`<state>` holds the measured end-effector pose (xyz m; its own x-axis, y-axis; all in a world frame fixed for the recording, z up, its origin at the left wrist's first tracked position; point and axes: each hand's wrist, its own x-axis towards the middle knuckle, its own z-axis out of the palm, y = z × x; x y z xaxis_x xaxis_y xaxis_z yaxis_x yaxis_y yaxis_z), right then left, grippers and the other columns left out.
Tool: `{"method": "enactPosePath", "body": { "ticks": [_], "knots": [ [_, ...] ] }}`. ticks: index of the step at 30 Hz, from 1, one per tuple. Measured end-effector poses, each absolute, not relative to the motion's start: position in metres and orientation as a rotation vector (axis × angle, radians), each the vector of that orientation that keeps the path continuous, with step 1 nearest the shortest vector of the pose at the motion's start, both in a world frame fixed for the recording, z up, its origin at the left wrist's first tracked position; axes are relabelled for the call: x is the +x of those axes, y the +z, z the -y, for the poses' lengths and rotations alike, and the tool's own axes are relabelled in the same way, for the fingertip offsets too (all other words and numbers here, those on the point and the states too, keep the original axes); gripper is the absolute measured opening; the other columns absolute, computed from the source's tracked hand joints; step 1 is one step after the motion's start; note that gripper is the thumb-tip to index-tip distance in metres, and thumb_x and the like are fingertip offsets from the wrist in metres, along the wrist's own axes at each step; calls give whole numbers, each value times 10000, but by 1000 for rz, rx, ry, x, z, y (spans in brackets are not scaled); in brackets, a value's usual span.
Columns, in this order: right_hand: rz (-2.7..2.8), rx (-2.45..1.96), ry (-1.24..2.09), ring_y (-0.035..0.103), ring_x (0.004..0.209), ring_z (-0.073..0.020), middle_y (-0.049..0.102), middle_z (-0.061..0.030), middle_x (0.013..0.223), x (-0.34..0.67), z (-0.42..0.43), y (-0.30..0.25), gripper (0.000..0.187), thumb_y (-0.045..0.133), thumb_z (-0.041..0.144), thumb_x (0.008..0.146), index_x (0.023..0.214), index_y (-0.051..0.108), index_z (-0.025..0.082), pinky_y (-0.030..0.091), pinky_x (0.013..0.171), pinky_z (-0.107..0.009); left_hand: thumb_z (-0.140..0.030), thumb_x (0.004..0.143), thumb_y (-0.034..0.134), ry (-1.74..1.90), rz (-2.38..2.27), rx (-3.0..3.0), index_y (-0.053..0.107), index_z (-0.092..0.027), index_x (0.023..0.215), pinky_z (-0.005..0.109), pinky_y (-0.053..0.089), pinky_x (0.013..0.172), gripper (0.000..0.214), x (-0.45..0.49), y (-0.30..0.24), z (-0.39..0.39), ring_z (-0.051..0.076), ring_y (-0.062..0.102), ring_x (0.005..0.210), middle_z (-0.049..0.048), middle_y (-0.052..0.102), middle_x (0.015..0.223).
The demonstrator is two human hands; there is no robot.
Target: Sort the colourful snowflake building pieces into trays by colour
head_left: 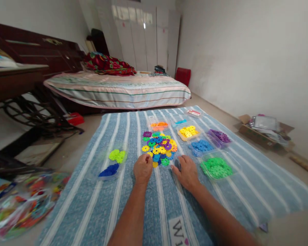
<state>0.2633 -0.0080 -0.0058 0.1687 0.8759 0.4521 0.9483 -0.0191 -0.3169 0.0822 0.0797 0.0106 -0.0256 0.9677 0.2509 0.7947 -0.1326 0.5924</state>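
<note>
A mixed pile of flower-shaped plastic discs (157,150) in yellow, blue, green, purple and orange lies on the striped cloth in front of me. My left hand (143,168) is at the pile's near left edge, its fingers curled together; whatever may be in them is hidden. To the near right of the pile rests my right hand (187,172), with thumb and forefinger apart and no disc visible between them. Beyond it, clear tubs hold green discs (217,167), blue discs (201,146), purple discs (220,136), yellow discs (188,132) and orange discs (159,125).
On the left, a clear tray (92,172) holds lime discs (117,155) and dark blue discs (109,170). A light blue group (181,121) and a small red-and-white box (194,113) sit at the far edge. A bed (118,90) stands behind; a cardboard box (261,136) is right.
</note>
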Motion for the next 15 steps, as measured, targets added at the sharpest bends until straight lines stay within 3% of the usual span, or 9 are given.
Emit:
{"method": "enactPosePath", "body": {
  "ticks": [8, 12, 15],
  "knots": [
    [1549, -1821, -237, 516, 1061, -287, 591, -174, 1096, 277, -46, -14, 480, 402, 487, 899, 1177, 530, 117, 422, 894, -445, -233, 814, 468, 1272, -1839, 1941, 633, -204, 904, 306, 511, 803, 190, 80, 0, -74, 181, 643, 847, 49, 681, 900],
    [1523, -1826, -145, 534, 1035, -283, 604, -162, 1068, 279, -66, -20, 514, 373, 528, 898, 1187, 525, 131, 431, 873, -427, -231, 832, 460, 1334, -1886, 2083, 633, -172, 1016, 389, 443, 994, 258, 83, 2, -75, 229, 575, 1106, 113, 651, 1129],
    [1521, -1796, -80, 530, 1052, -283, 598, -159, 1094, 276, -76, -24, 540, 371, 559, 886, 1197, 523, 144, 427, 880, -432, -296, 831, 504, 1076, -2068, 2090, 610, -119, 1122, 440, 382, 1051, 356, 86, 5, -77, 291, 474, 1247, 175, 543, 1311]
  ]
}}
